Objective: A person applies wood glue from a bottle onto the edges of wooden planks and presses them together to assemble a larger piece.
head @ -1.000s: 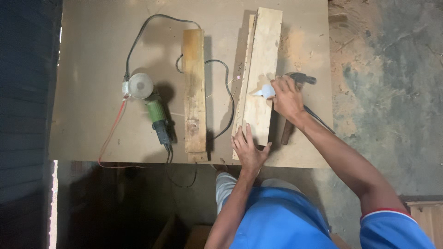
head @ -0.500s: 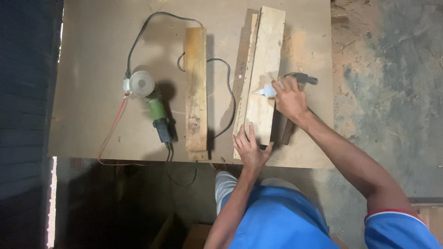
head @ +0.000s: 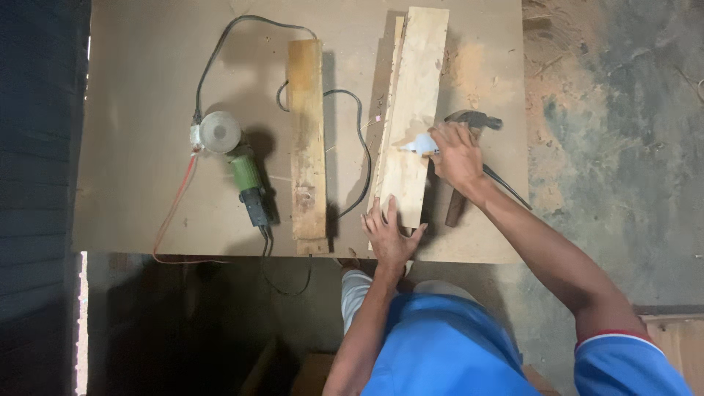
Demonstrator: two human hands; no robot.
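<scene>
Down at the lower middle of the frame, the person's left hand (head: 389,236) lies flat with fingers spread on the near end of a pale wooden board (head: 412,110), pressing on it and gripping nothing. That board runs from the top centre-right of the frame down toward the near edge of the worktable (head: 132,88), and it sits on a second, thinner strip whose edge shows along its left side. The right hand (head: 456,152), right of centre, is curled around a small whitish object (head: 416,144) whose pointed end touches the board's right edge about halfway down; what the object is cannot be told. Just behind and under this hand lies a hammer (head: 469,147), its dark head toward the upper right of the hand and its wooden handle pointing down toward the table's near edge.

Left of the pale board, apart from it, a darker, narrower plank (head: 306,147) lies parallel on the table. Further left rests an angle grinder (head: 233,158) with a green body and a round disc guard, its black cable (head: 352,147) looping over the top of the plank and between the two pieces of wood. A thin red cord (head: 176,209) trails off the table's lower left. The person wears a blue shirt (head: 447,352), seen at the bottom of the frame.
</scene>
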